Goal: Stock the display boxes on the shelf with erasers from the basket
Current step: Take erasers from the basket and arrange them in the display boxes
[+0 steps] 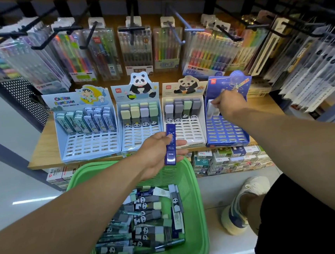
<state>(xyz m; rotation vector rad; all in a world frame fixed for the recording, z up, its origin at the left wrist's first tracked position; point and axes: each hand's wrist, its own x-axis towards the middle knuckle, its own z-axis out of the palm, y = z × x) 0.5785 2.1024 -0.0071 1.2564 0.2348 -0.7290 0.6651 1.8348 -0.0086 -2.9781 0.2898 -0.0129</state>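
Right hand: our right hand pinches a pale, white-wrapped eraser at the back row of the dark blue space-themed cardboard display box, seating it upright so its label faces shoppers.
Left hand: our left hand grips a long dark blue sleeved eraser above the basket, held ready, we judge, as the next piece for the same box.
Supply: the green slotted plastic basket sits below the wooden shelf, within easy reach, full of panda-sleeved erasers.
Neighbours: the two panda display boxes hold filled back rows and bare front slots.
Progress: we judge the stocking early; most slots gape.
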